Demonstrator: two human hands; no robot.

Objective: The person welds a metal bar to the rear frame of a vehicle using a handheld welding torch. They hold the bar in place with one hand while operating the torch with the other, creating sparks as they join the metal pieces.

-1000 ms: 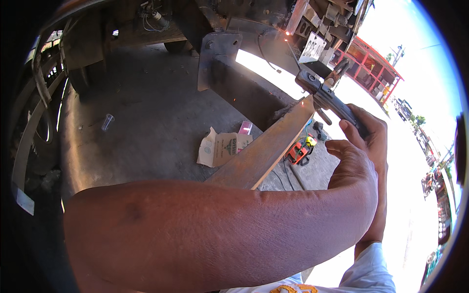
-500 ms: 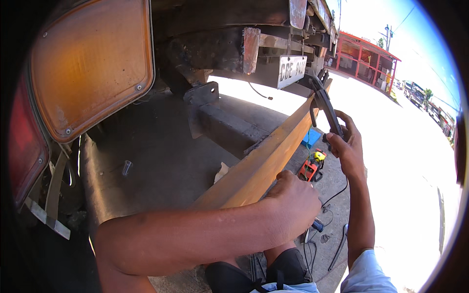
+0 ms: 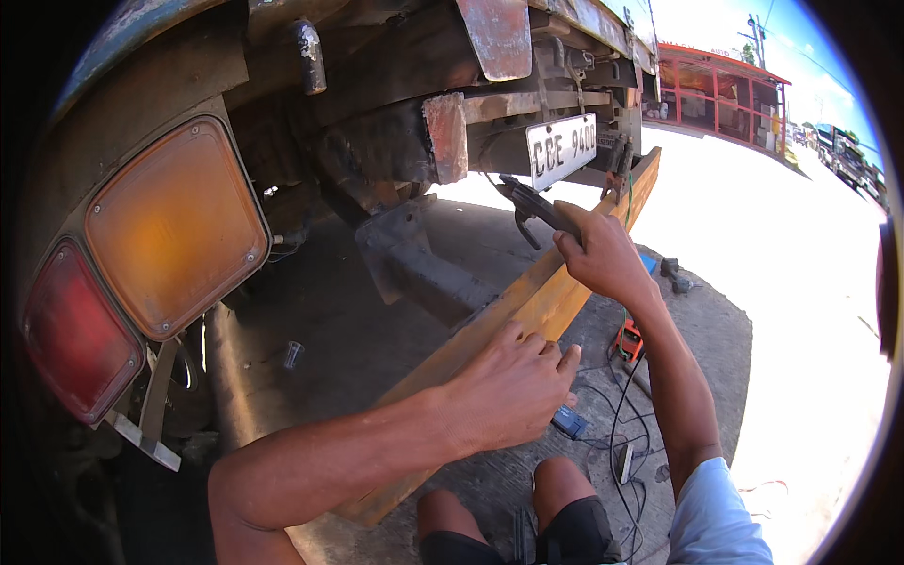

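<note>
A black welding electrode holder [image 3: 539,204] is gripped in my right hand [image 3: 603,250], its jaw end pointing left below the licence plate [image 3: 562,151]. Whether a rod sits in its jaws I cannot make out. Below the holder runs a long brownish-yellow beam [image 3: 443,367], slanting from near left to far right behind the vehicle. My left hand [image 3: 508,391] lies over the beam's near half, thumb apart and fingers loosely bent, with nothing visible in it. At the beam's far end stands a dark clamp-like piece [image 3: 619,168] with a green cable by it.
A dark steel bracket arm [image 3: 424,273] joins the beam from the vehicle. Amber [image 3: 179,226] and red [image 3: 83,330] lamps are at the left. Black cables [image 3: 617,424], an orange tool [image 3: 628,339] and a blue box-like item [image 3: 569,422] lie on the ground, right. A plastic cup [image 3: 294,354] lies under the vehicle.
My right hand has moved left, and the electrode holder has tilted from steep to nearly level. My left hand has shifted slightly left and its fingers have loosened. The view has shifted.
</note>
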